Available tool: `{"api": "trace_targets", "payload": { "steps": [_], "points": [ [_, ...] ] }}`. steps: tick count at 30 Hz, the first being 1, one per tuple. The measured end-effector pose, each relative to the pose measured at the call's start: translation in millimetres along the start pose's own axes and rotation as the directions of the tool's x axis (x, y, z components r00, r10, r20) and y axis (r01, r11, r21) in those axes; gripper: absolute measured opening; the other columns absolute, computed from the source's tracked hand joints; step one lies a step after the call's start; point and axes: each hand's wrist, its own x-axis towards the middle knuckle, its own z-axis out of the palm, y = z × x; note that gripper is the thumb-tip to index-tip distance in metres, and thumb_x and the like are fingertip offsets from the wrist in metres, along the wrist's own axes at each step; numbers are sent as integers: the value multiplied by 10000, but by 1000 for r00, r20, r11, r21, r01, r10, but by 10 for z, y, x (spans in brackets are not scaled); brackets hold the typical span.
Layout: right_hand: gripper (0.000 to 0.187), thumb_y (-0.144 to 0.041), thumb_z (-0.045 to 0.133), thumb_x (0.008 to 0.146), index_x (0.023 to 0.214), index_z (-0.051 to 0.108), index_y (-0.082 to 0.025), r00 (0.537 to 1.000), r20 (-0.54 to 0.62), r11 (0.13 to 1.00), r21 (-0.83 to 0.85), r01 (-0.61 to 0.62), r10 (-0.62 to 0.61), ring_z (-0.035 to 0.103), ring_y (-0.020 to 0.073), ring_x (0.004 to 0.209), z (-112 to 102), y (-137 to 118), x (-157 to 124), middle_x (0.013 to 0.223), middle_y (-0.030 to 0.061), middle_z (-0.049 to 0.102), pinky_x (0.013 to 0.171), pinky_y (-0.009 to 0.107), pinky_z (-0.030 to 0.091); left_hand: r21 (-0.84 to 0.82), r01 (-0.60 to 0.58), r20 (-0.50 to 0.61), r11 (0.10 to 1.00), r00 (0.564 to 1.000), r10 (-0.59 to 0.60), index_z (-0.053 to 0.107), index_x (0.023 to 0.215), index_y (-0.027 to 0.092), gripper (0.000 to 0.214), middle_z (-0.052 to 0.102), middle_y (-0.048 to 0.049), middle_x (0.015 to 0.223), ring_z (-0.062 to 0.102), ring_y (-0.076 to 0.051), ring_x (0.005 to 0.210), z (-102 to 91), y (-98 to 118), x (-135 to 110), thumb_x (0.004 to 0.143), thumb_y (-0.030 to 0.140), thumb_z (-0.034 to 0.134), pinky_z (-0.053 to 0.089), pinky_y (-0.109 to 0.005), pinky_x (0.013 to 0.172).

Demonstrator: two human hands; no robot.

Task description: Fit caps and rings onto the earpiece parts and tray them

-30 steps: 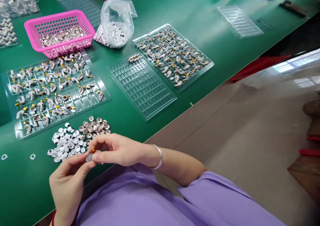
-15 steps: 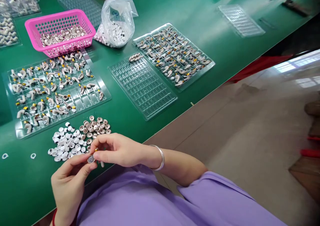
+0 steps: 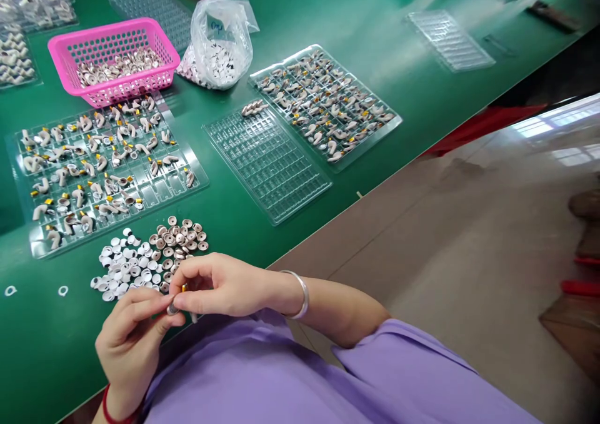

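left hand [image 3: 129, 339] in the lower left of the frame, fingertips pinched on a small round cap [image 3: 172, 309], right hand [image 3: 220, 284] touching it, pinching a gold-tipped piece [image 3: 184, 288], heap of loose caps [image 3: 140, 261] just above, on the green table [image 3: 281, 11]

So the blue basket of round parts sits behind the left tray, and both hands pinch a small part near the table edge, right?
Not quite. The head view shows the basket is pink, not blue. The rest holds: it sits behind the left tray, and the left hand and right hand pinch a small part near the table edge.
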Motion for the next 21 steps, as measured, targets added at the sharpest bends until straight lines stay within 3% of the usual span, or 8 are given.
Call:
{"api": "trace_targets", "payload": {
  "steps": [9,14,17,21],
  "points": [
    [170,-289,638,893,892,561,-138,999,37,991,134,-16,11,572,94,690,108,59,-79,779,4,618,650,227,448,-31,-95,24,995,995,96,783,968,301,237,702,-6,760,639,-149,661,44,41,-31,784,152,782,518,-276,587],
    [387,-480,711,830,928,566,-134,998,63,960,281,5,-23,581,88,715,79,2,-59,823,3,617,716,248,469,-65,3,-46,998,999,-6,778,908,289,187,671,-3,752,626,-155,702,68,33,-16,744,210,825,527,-269,611],
    [439,-420,816,739,981,578,-142,998,44,928,373,20,-39,606,100,819,44,36,-31,900,10,627,804,263,483,-105,64,-97,992,993,-74,771,893,279,163,639,-5,780,615,-152,734,38,2,-31,750,216,815,530,-253,615],
    [481,-305,893,652,1001,598,-155,1000,-12,859,512,13,-8,646,99,830,74,188,5,902,2,654,803,249,509,-127,112,-110,986,986,-126,770,896,275,176,632,-5,812,619,-135,711,-4,-39,-65,746,193,810,534,-225,587]
  ]
}}
